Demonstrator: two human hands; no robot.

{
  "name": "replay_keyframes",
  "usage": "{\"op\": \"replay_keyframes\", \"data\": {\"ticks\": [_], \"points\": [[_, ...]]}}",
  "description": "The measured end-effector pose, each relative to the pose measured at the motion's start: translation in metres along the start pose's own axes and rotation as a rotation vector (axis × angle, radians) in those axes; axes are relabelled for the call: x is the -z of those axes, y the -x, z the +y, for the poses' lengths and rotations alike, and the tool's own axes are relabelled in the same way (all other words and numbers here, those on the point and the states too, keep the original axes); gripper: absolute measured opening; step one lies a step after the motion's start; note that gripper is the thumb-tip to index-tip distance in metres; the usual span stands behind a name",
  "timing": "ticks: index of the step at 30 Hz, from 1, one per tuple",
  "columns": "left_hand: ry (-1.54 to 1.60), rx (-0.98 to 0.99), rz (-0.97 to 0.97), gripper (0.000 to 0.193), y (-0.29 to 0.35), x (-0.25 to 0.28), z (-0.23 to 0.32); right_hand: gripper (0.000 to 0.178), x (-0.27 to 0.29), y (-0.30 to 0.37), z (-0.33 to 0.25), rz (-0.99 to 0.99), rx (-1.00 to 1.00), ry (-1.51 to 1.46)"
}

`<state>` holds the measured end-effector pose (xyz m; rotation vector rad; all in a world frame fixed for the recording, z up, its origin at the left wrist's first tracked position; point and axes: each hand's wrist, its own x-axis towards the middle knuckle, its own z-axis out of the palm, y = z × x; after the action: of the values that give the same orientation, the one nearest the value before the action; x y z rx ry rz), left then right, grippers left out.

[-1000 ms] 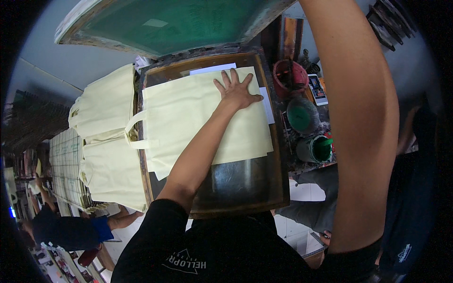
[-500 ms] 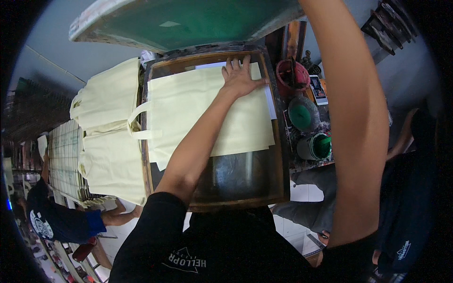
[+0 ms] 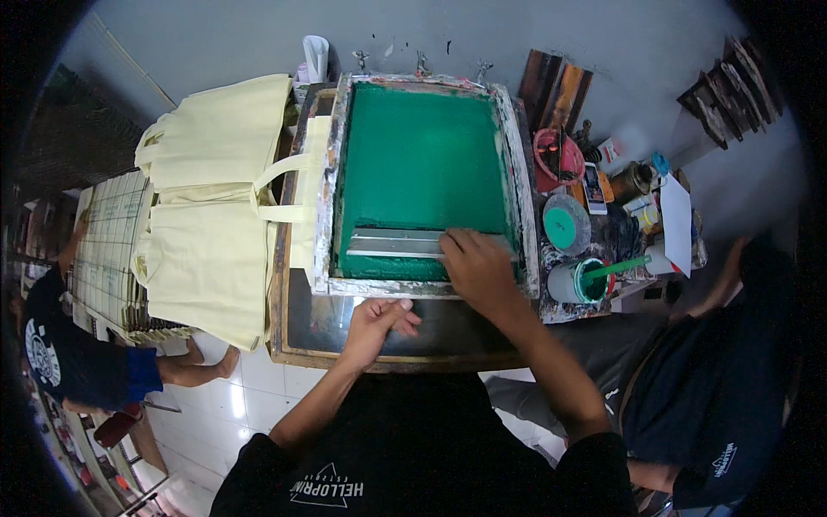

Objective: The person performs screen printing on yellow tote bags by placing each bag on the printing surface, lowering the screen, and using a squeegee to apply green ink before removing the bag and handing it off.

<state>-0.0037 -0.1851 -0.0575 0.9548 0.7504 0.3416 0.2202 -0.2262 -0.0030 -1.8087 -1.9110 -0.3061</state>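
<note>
The printing screen [image 3: 527, 215], a paint-smeared frame with green mesh, lies flat over a cream tote bag [image 3: 301, 243], whose left edge and handles stick out. Across the near end of the mesh rests a long metal-edged squeegee [image 3: 392, 245]. My right hand [image 3: 474, 263] grips it right of its middle, fingers bent over the top. Just in front of the screen's near edge is my left hand [image 3: 375, 329]; it holds nothing I can see, with fingers loosely curled and thumb apart, the thumb tip close to the frame. Most of the bag is hidden beneath the screen.
Stacked cream tote bags [image 3: 211, 271] lie on the left. On the right bench stand a green ink tub [image 3: 573, 283], a pink bucket [image 3: 560, 155] and a phone [image 3: 594, 188]. One person [image 3: 706, 362] is close at right; another [image 3: 86, 345] works by a rack at left.
The raised screen has come down over the tote bag. My left hand has left the bag and drawn back to the near edge; my right hand now grips the squeegee.
</note>
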Motion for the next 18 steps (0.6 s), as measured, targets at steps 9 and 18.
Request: {"op": "replay_keyframes", "data": {"ticks": [9,18], "points": [[0.007,0.01,-0.009,0.026,-0.004,0.009,-0.009,0.027,0.028,-0.024,0.011,-0.246,-0.057,-0.116],[0.08,0.032,-0.042,0.015,-0.003,0.011,-0.014,0.023,0.0,-0.017,0.012,-0.238,0.051,-0.026]]}}
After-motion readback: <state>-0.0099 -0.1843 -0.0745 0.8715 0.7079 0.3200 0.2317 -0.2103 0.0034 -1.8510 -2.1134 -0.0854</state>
